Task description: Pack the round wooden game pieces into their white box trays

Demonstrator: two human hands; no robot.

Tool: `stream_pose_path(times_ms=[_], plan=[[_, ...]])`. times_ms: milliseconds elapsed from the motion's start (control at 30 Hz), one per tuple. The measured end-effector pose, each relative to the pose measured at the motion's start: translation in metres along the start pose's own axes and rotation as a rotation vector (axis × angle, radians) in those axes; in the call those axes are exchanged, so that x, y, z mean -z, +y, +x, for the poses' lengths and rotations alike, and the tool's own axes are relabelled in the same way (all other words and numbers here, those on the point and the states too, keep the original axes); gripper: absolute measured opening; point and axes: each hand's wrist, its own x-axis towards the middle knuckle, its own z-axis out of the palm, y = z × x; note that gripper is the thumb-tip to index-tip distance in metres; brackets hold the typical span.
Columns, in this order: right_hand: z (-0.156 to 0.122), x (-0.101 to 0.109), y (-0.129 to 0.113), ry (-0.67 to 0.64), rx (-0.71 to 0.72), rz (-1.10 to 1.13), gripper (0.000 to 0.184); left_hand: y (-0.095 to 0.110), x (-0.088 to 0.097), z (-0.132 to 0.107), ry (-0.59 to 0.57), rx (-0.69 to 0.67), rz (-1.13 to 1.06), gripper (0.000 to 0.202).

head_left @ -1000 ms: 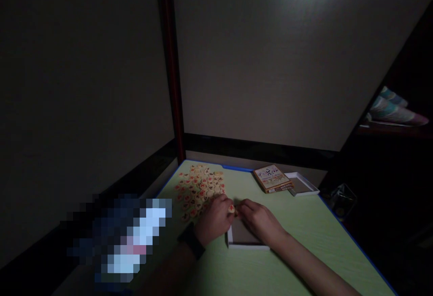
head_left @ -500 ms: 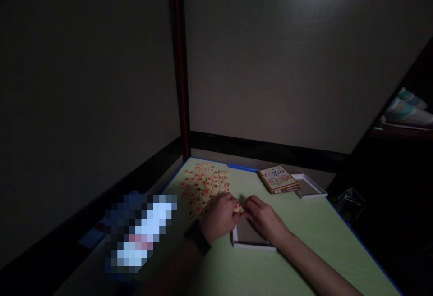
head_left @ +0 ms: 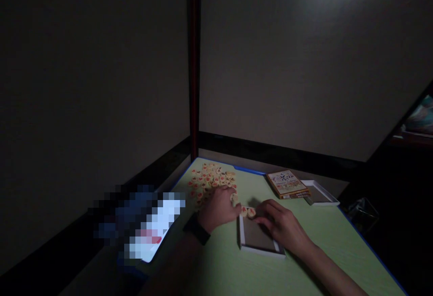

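While the loosely spread left hand (head_left: pixel 219 208) overhangs round cream pieces (head_left: pixel 215 182) far left, the half-curled right hand (head_left: pixel 279 225) adjoins two red-marked cream discs (head_left: pixel 251 212) at the white-rimmed cardboard tray (head_left: pixel 259 236)'s far end, grips unclear; a fingertip nudge could skew them.

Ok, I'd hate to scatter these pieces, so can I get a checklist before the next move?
1. Near tray resting on the table: ok.
2. Two red-marked pieces side by side at that tray's far end: ok.
3. Left hand clear of the spread pieces: not ok, it covers some in view.
4. Right hand gripping a piece: cannot tell.
5. Game box apart from both hands: ok.
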Motion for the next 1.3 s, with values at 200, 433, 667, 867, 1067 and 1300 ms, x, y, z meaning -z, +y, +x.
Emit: stream_pose_path(times_ms=[200, 433, 667, 867, 1067, 1300], plan=[[-0.003, 0.000, 0.010, 0.151, -0.045, 0.055, 0.023, -0.034, 0.022, 0.006, -0.021, 0.242, 0.271, 0.018], [-0.003, -0.004, 0.021, 0.270, -0.177, 0.138, 0.029, -0.055, 0.023, 0.009, -0.114, 0.196, 0.291, 0.015], [-0.003, -0.005, 0.024, 0.266, -0.206, 0.154, 0.026, -0.059, 0.020, 0.008, -0.105, 0.190, 0.262, 0.017], [-0.002, -0.001, 0.020, 0.303, -0.196, 0.140, 0.027, -0.054, 0.020, 0.009, -0.059, 0.221, 0.225, 0.019], [-0.002, 0.002, 0.011, 0.271, -0.172, 0.152, 0.027, -0.031, 0.011, 0.009, 0.027, -0.034, 0.060, 0.023], [-0.006, 0.003, -0.011, 0.140, -0.004, 0.096, 0.024, 0.006, 0.000, -0.005, -0.057, -0.185, -0.169, 0.014]])
